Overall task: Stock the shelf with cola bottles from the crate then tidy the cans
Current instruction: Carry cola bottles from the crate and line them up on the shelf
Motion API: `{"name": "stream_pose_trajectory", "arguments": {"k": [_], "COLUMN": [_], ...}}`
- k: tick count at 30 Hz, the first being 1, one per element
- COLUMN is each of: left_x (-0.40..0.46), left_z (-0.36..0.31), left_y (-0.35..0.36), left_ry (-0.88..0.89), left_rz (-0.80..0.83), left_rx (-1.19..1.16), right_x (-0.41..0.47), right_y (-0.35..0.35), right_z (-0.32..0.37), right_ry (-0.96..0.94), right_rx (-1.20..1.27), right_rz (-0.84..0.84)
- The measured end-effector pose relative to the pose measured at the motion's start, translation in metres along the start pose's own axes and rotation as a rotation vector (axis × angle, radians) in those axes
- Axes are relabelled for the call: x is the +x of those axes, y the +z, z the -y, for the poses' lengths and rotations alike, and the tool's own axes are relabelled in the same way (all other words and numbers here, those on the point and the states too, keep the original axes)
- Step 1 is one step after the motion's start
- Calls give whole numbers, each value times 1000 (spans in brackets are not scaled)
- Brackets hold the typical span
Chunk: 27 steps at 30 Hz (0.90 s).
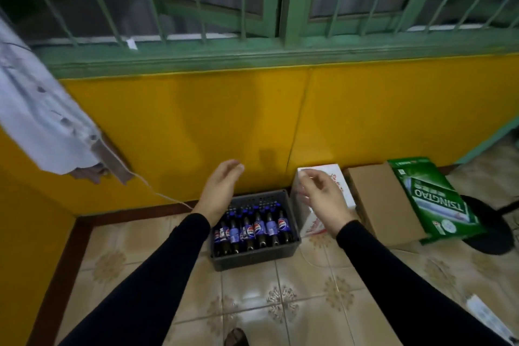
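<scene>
Two sleeved arms stretched forward, left hand (220,189) flat with fingers together, right hand (323,194) loosely curled and empty, both above the crate (254,257) of cola bottles (259,229)

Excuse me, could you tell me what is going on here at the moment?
A person in black sleeves stands over a dark grey crate of cola bottles on the tiled floor by a yellow wall. Both hands hang above it, holding nothing: the left hand with fingers straight, the right hand loosely curled. No bottle is lifted yet. Beside the crate sit a white carton, a brown cardboard box and a green beer case.
</scene>
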State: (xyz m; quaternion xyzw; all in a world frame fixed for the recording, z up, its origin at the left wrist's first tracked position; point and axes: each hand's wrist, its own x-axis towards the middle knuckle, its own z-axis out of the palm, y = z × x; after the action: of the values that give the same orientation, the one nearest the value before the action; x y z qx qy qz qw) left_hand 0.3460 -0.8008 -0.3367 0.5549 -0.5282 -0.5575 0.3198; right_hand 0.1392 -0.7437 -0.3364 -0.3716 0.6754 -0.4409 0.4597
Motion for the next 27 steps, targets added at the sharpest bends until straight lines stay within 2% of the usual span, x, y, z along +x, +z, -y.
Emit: {"name": "stream_pose_trajectory", "arguments": {"k": [9, 15, 20, 25, 27], "left_x": [108, 171, 236, 295, 309], "left_z": [77, 162, 296, 466, 513], "left_y": [-7, 2, 17, 29, 32], "left_ry": [-307, -468, -572, -653, -698], "left_rz": [-165, -229, -167, -91, -69], "left_rx": [86, 149, 256, 374, 408], "right_x": [146, 239, 313, 358, 367], "right_y": [38, 60, 99, 149, 164], "right_z": [-69, -145, -265, -419, -462], "right_ry": [195, 285, 312, 385, 399], "right_rx": [-171, -323, -520, -580, -622], "right_rz": [142, 257, 321, 353, 341]}}
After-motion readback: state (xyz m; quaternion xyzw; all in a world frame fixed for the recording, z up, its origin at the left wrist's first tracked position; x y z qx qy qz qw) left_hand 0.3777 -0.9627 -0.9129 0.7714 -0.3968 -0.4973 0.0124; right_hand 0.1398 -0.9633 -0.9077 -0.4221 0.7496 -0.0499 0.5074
